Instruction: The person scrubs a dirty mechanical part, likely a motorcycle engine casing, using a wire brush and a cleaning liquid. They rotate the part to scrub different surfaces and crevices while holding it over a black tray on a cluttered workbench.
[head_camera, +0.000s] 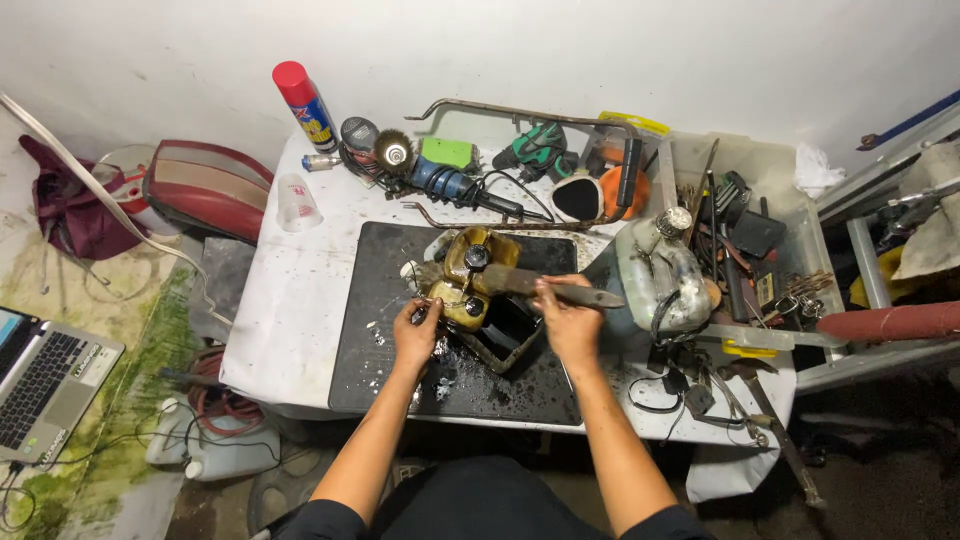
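At the middle of the white surface (300, 300), on a black mat (370, 340) flecked with dark grime, sits a small yellowed fuel tank (470, 275), lying partly over a shallow square tray (505, 335) near the mat's front half. The left hand (416, 335) is at the tank's left side, its fingers (425, 312) clenched on the tank's lower left edge. The right hand (567, 322) is just right of the tank, fingers (545, 290) wrapped around a flat, dirty blade-like tool (575, 293) that lies across the top of the tank and points toward the right edge of the surface. Beside that hand, toward the right edge, stands a whitish translucent tank (660, 275) with a cap and hoses. Along the back edge lie a spray can with a red cap (304, 103), a clear plastic cup (296, 203), an angle grinder fitted with a wire brush (430, 170), a green drill (537, 147) and a long bent metal bar (520, 113). At the back right corner a clear bin (790, 215) holds mixed tools. Off the left edge, on the floor, are a red and cream seat (205, 185) and an open laptop (45, 380).
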